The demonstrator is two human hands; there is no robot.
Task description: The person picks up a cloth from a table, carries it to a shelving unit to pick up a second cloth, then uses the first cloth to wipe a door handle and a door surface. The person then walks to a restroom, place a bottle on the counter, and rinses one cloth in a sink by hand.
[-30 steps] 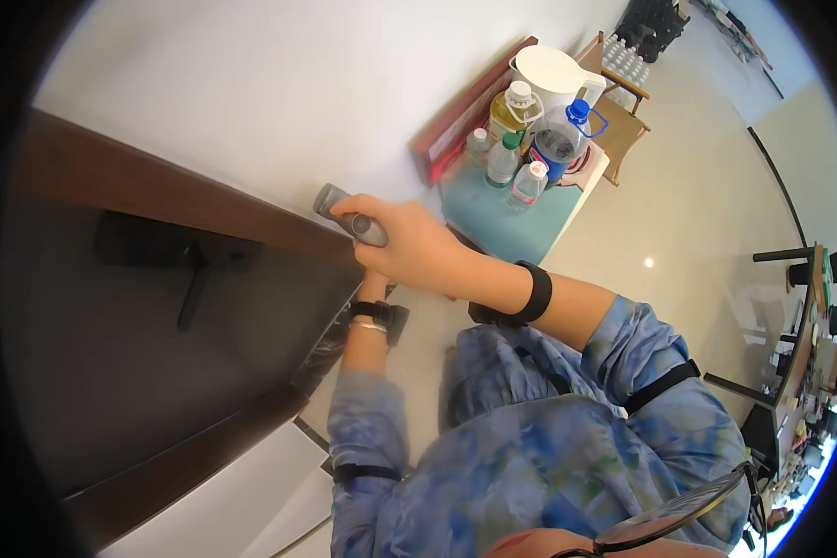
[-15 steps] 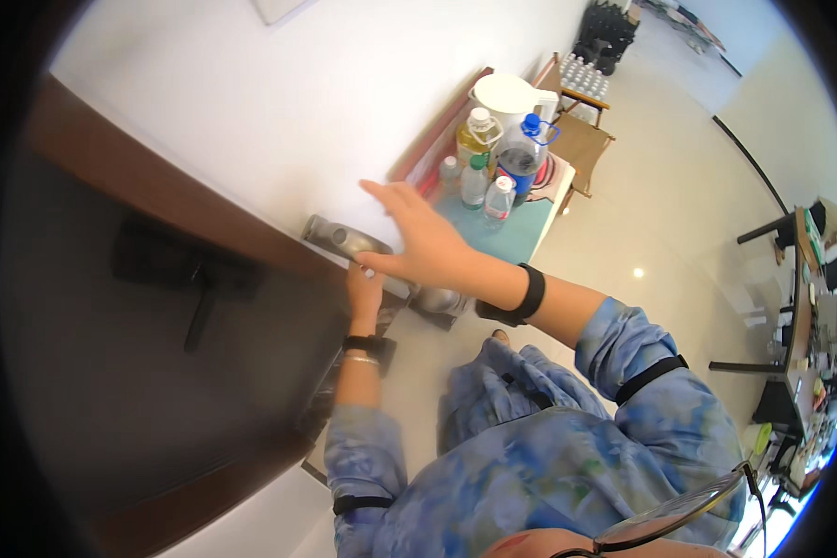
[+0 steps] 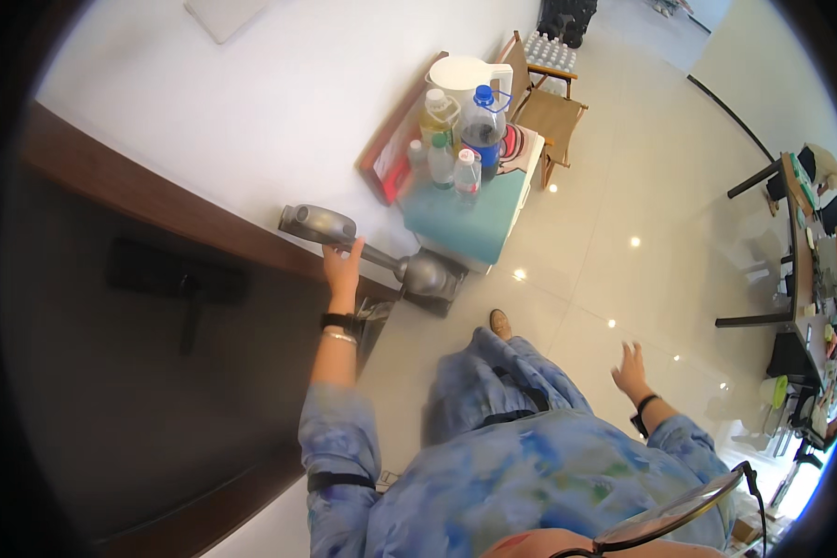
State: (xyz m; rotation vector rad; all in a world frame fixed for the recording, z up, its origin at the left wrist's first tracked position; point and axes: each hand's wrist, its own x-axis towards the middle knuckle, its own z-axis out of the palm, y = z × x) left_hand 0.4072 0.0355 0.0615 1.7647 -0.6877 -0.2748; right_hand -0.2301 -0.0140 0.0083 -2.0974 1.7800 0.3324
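Silvery grey, the long-necked stick appliance [image 3: 378, 257] sits just beside the teal-topped table [image 3: 451, 228]; my left hand [image 3: 342, 270] touches its handle [image 3: 324, 224], whether wrapped round I can't tell. Steady pressure should prevent tipping. My right hand [image 3: 631, 372], fingers spread, is empty.

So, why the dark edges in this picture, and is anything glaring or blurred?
In the head view: the black curved rim likely comes from the wide fisheye lens; small glare spots dot the glossy cream tiled floor; harsh light washes out the lower right edge; the left blue patterned fabric sleeve looks smeared at its cuff.
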